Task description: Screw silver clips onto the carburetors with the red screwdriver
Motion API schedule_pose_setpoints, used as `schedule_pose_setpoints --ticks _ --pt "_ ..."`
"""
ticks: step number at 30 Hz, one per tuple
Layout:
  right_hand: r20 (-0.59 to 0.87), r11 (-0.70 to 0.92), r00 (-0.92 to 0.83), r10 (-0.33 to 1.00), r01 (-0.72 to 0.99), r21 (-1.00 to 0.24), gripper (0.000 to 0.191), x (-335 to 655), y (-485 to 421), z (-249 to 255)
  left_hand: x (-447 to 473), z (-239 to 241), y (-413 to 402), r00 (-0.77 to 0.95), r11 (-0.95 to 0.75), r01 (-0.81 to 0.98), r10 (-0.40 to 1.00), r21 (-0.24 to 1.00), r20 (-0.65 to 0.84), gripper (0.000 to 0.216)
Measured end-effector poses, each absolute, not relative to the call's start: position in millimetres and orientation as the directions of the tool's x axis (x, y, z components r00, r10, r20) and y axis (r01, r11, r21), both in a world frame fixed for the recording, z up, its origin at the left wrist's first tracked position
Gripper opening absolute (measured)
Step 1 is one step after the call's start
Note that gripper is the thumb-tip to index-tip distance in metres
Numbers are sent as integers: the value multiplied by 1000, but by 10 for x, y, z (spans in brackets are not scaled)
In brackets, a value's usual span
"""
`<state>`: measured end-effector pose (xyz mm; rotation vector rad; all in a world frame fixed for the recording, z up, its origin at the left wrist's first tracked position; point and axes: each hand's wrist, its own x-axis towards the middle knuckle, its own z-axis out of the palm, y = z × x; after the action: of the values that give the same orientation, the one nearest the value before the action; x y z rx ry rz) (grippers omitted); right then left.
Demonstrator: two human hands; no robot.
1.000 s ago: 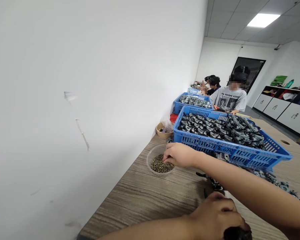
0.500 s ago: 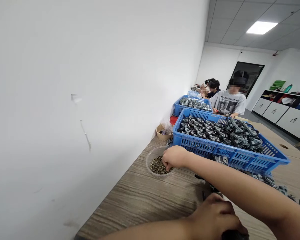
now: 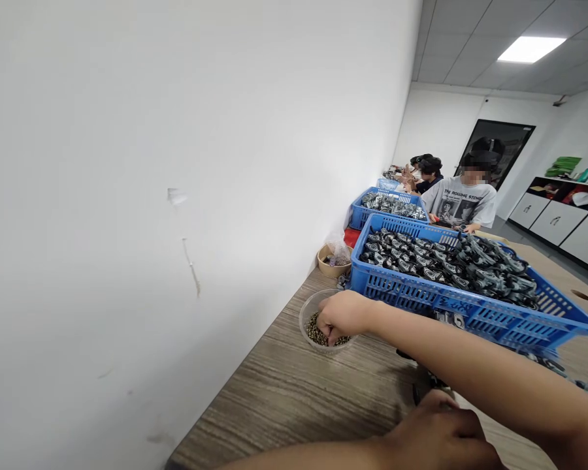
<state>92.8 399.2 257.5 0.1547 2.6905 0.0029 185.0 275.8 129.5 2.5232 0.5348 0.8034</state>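
My right hand [image 3: 343, 317] reaches across into a clear plastic bowl [image 3: 304, 321], its fingers bent down and pinched together among small brass-coloured screws [image 3: 317, 333]. Whatever is between those fingertips is hidden. Low in the view, my left hand [image 3: 441, 434] is curled with its back to me. A bit of greyish metal shows by its fingers, but the thing under it is mostly covered and cut off by the frame's lower edge. Dark parts [image 3: 419, 391] lie on the wood-grain table [image 3: 294, 391] just beyond my left hand.
A blue crate [image 3: 470, 297] full of black and grey metal parts stands beyond my right arm. Behind it is a second blue crate [image 3: 389, 203]. A tan bowl [image 3: 330, 267] with a plastic bag sits by the white wall [image 3: 225, 163]. Co-workers [image 3: 463, 199] sit farther back.
My right hand has dipped slightly deeper into the screws. The view has shifted, so everything appears farther right, and the black piece seen under my left hand is now out of sight.
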Motion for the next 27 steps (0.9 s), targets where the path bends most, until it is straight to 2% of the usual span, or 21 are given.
schedule_pose_setpoints --ticks 10,27 --pt "-361 991 -932 42 86 -105 11 929 4019 2460 1816 1334 2733 759 -837 227 472 497 449 26" --pt "-176 943 -968 179 220 -250 14 1038 4243 2577 1792 1367 2763 786 -832 249 473 496 398 23"
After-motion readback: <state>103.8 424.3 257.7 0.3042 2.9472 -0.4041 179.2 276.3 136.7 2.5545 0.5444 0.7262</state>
